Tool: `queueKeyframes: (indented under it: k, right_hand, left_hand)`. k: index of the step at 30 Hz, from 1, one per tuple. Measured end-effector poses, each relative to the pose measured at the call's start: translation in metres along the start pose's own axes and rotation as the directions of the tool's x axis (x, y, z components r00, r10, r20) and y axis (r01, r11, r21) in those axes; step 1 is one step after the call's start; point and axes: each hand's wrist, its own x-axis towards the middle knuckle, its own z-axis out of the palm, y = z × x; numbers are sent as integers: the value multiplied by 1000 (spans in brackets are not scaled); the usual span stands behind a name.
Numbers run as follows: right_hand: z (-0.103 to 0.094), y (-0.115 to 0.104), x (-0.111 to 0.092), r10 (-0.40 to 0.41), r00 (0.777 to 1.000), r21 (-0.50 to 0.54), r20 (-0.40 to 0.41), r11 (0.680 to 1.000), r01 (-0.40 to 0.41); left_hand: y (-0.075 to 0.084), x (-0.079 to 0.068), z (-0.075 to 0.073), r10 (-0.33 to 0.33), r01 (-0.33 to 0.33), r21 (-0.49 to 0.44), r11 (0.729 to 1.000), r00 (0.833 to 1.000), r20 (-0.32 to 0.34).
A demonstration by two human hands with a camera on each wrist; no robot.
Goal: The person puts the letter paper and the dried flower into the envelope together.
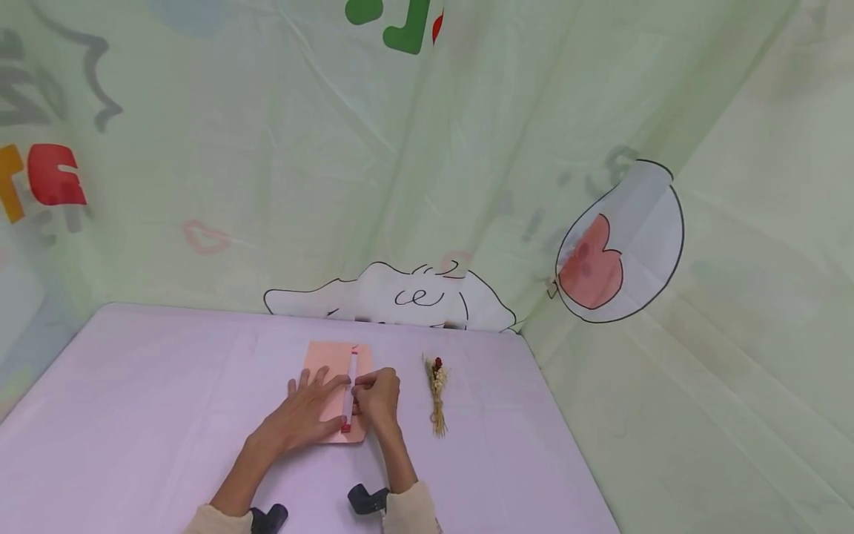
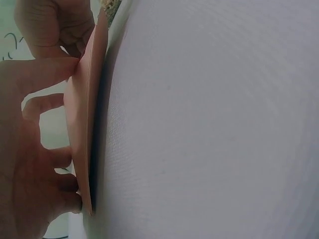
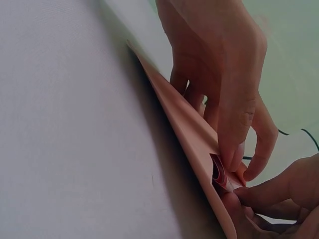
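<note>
A pink card point(image 1: 330, 352) lies on the table, with a narrow white rolled strip point(image 1: 348, 408), red at both ends, running lengthwise along its right part. My left hand point(image 1: 303, 411) rests on the card with its fingers spread, index fingertip and thumb reaching the strip. From the right side, my right hand point(image 1: 379, 397) pinches the strip's edge between thumb and index finger. In the right wrist view, the strip's red curled end point(image 3: 218, 169) shows beside the left thumb. The left wrist view has the card point(image 2: 82, 114) edge-on, its near edge slightly raised.
A small bunch of dried flowers point(image 1: 437, 389) with one red bloom lies right of the card. The table's lilac cloth point(image 1: 187, 386) meets a pale green printed curtain point(image 1: 320, 185) at the back. Black wrist cameras point(image 1: 367, 499) sit at the sleeves.
</note>
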Motion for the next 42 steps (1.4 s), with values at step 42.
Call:
queueKeyframes:
  k: [42]
  right_hand:
    - [-38,22,2,-136,975,-27,-177,991,133]
  left_hand:
    - [3,-2,-1,28,-27,4,1000,999,-41]
